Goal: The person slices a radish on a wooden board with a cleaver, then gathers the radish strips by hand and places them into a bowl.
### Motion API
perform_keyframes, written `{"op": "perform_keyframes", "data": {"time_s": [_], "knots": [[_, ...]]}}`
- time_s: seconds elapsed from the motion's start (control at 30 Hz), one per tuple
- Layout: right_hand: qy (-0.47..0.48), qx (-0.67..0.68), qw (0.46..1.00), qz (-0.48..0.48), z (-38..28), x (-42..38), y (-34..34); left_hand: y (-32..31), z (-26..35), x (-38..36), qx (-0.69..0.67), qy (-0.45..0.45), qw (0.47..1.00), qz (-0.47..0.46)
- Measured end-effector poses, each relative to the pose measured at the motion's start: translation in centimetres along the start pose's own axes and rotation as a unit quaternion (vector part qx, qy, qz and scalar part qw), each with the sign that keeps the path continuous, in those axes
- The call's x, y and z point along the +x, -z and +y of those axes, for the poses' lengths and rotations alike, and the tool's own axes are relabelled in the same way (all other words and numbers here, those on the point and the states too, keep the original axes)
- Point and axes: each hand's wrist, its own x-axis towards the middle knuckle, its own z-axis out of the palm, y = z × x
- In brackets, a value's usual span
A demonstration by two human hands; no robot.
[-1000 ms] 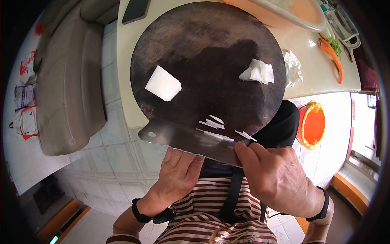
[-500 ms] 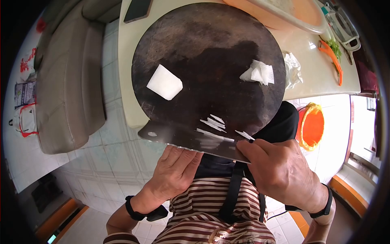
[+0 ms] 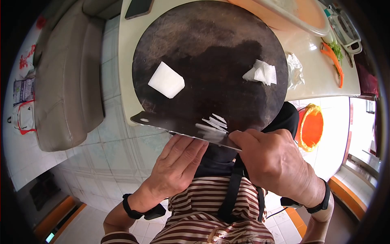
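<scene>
- Head view: my right hand (image 3: 272,162) grips the broad steel cleaver (image 3: 178,126), now tilted up at the near rim of the round dark wooden board (image 3: 211,44).
- My left hand (image 3: 178,166), open-palmed, has risen under the blade.
- White radish slivers (image 3: 213,122) have slid together, ready to scoop.

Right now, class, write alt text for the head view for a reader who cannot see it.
A right hand holds a cleaver flat at the near edge of a round dark board, white slivers on its blade, the left hand beneath.
</scene>
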Motion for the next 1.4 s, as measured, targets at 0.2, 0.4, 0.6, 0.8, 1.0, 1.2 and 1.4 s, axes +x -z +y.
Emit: {"op": "perform_keyframes", "data": {"time_s": [0.2, 0.4, 0.6, 0.8, 1.0, 1.2, 1.4], "knots": [[-0.027, -0.001, 1.000, -0.003, -0.6, -1.0, 1.0, 0.2, 0.2, -0.6, 0.014, 0.001, 1.000, -0.018], [-0.029, 0.010, 0.999, -0.035, -0.1, -0.9, 1.6, 0.1, -0.1, -0.1, 0.008, -0.011, 1.000, 0.002], [-0.030, 0.029, 0.998, -0.040, 0.4, -0.9, 2.0, -0.1, 0.0, 0.0, -0.004, 0.001, 1.000, 0.009], [-0.058, 0.038, 0.996, -0.058, -0.1, -1.1, 2.3, -0.2, 0.0, -0.1, -0.013, 0.005, 1.000, 0.014], [-0.058, 0.031, 0.996, -0.058, 0.1, -1.0, 2.5, -0.5, -0.2, -0.2, 0.002, -0.005, 1.000, 0.024], [-0.042, 0.018, 0.997, -0.058, 0.4, -0.7, 2.7, -0.1, 0.0, 0.5, -0.008, 0.001, 1.000, 0.027], [-0.023, 0.033, 0.998, -0.055, 0.4, -0.3, 1.5, -0.1, 0.3, 0.7, -0.015, 0.024, 0.999, 0.034]]}}
